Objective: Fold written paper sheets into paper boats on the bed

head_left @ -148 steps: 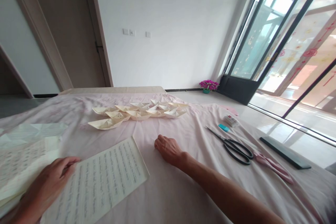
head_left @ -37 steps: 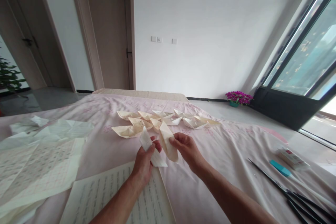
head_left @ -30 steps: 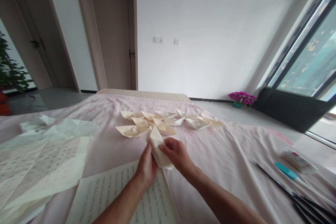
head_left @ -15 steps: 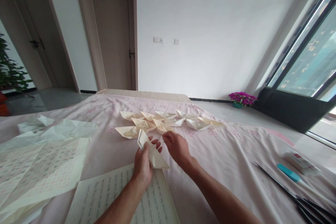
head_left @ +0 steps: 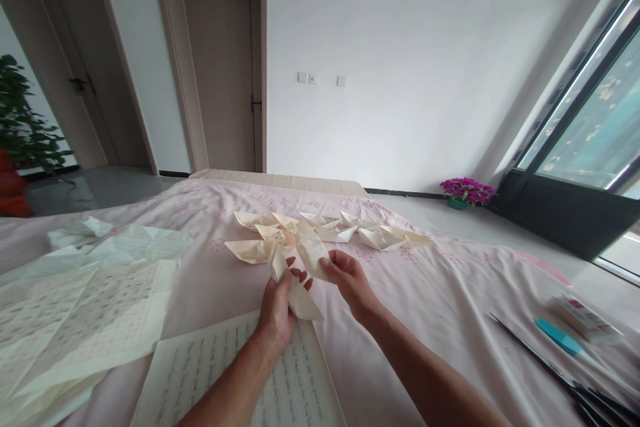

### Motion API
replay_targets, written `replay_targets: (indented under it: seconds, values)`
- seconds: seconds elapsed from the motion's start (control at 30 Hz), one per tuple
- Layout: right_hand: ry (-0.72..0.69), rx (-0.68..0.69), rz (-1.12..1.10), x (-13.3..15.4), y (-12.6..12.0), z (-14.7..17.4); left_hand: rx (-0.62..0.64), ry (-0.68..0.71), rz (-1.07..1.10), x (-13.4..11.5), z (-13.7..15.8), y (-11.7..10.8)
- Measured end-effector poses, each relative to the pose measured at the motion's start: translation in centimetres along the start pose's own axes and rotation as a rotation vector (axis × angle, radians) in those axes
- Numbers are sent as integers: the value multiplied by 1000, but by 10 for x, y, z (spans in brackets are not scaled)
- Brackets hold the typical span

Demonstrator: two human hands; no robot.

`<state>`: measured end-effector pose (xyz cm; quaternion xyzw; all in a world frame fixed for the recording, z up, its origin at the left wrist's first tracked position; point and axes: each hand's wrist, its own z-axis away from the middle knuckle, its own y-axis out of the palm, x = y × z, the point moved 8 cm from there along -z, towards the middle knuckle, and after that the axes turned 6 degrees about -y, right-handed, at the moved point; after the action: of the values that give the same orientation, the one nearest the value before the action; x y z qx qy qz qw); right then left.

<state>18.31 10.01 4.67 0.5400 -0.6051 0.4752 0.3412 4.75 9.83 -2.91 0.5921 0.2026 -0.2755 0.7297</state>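
Note:
My left hand [head_left: 276, 310] grips a cream folded paper [head_left: 305, 301], its thumb pressed on the near side and its fingertips showing behind. One corner of that paper points down to the right. Between thumb and fingers, my right hand [head_left: 353, 281] pinches a raised paper flap [head_left: 311, 250]. Whether the flap joins the piece in my left hand is hard to make out. Just beyond both hands, folded paper boats [head_left: 247, 251] stand in rows, some partly hidden by the flap. Below my left hand lies a sheet of handwritten paper [head_left: 200, 373].
The pink flowered cloth [head_left: 400, 333] is wrinkled. Gridded written sheets [head_left: 100, 313] and crumpled pale paper [head_left: 135, 243] lie at left. On the right are black scissors [head_left: 555, 370], a blue-handled tool [head_left: 559, 337] and a small clear-wrapped box [head_left: 583, 313].
My right hand, which was closed near the boats, now holds a paper flap up and out beside my left hand. My left hand keeps its grip. The view has shifted slightly.

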Motion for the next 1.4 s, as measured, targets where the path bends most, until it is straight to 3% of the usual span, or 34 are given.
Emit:
replay_targets:
  seconds: [0.07, 0.13, 0.37, 0.5, 0.8, 0.9, 1.03, 1.2, 1.33, 1.4]
  values:
    - [45, 32, -183, 2, 14, 14, 13, 15, -17, -1, -1, 1]
    - [94, 35, -174, -2, 24, 23, 35, 14, -21, -1, -1, 2]
    - [98, 46, 109, -19, 29, 20, 101, -105, 39, 0, 3, 8]
    - [66, 47, 173, -21, 28, 19, 200, -55, -38, -7, 9, 20]
    - [89, 119, 409, -32, 39, 24, 78, -82, -42, 1, 3, 4]
    - [136, 166, 537, -30, 39, 30, 103, -83, 15, 2, 2, 5]
    - [174, 130, 620, -19, 32, 36, 127, -3, 93, -7, 3, 10]
    - [166, 251, 688, -29, 43, 32, -52, 70, 85, -20, -1, -7]
    - [161, 429, 578, -43, 59, 12, -172, 224, 82, -43, -3, -25]
    - [133, 379, 580, -38, 59, -6, -267, 289, 122, -53, -4, -37]
